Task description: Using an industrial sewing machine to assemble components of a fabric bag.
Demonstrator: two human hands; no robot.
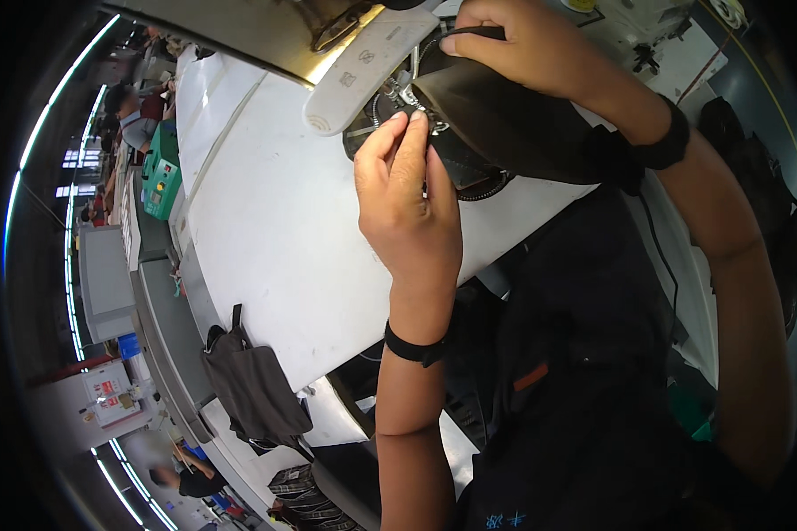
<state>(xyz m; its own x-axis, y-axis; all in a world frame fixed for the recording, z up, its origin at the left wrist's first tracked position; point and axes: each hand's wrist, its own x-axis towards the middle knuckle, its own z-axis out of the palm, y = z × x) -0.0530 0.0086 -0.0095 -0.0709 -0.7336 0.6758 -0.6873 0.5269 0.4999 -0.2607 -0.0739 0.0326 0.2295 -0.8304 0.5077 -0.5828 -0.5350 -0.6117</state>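
A dark brown fabric bag piece [514,111] with a zipper along its edge lies on the white worktable, partly under a sewing machine [372,66]. My left hand [407,181] is closed, its thumb and fingertips pressed on the fabric beside the metal presser foot [434,124]. What exactly the fingertips pinch is hard to make out. Farther right and higher, my right hand [514,40] grips the upper edge of the same piece, where a dark strip sticks out past the fingers. The piece drapes from there toward my right wrist.
The white worktable [274,221] spreads to the left. A finished-looking dark bag [252,385] lies at its lower left edge. A green box-shaped device [161,173] stands at the far left. More dark fabric [762,177] is piled at right. Other people are in the background at left.
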